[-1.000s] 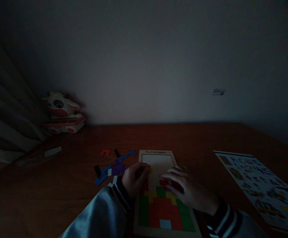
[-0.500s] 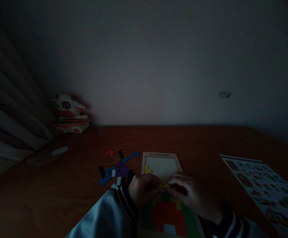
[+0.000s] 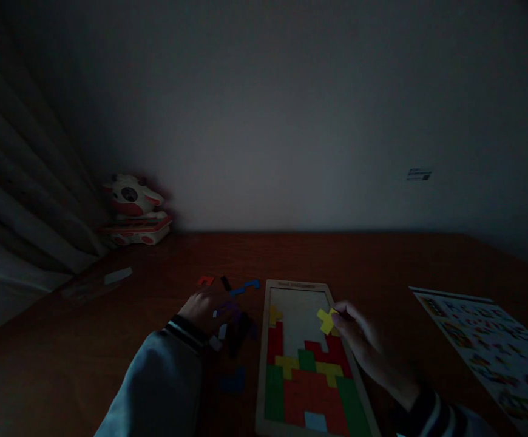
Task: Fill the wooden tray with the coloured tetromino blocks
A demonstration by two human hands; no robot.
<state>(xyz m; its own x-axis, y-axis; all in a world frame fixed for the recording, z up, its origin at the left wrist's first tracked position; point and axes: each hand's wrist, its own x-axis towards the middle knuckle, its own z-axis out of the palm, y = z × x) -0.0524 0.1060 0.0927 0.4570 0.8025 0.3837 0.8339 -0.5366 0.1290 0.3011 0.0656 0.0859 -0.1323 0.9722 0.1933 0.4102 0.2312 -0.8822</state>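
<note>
Right hand (image 3: 359, 337) pinches the yellow cross-shaped wooden piece (image 3: 326, 320) over the wooden puzzle tray (image 3: 264, 364); dim light risks misplacement.

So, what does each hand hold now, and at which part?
The right hand pinches a yellow piece at its right edge, above the tray. The left hand rests on the loose pieces; any grip cannot be told.

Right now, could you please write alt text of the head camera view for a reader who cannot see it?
In dim light, a right hand holds a yellow puzzle piece over a partly filled wooden puzzle tray, while the left hand rests on loose coloured pieces beside it on a brown table. A printed pattern sheet lies right; a plush toy sits far left.
</note>
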